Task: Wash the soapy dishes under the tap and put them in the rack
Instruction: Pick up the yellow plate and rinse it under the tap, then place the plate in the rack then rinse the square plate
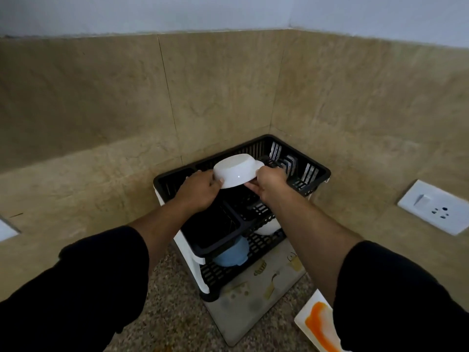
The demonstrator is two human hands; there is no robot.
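My left hand (200, 189) and right hand (269, 181) pinch the white bowl (236, 171) by its rim, base up, spanning left-right over the dish rack (318, 171).

The person wears a plain black long-sleeved top. The left sleeve (76, 288) and right sleeve (396, 301) are both pushed up, each ending in a soft, rounded edge. Beyond them the left forearm (162, 219), right forearm (317, 224), left hand (200, 190) and right hand (266, 182) are bare.

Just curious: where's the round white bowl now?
Mid-view, the inverted round white bowl is held between left hand and right hand above the black plastic dish rack.
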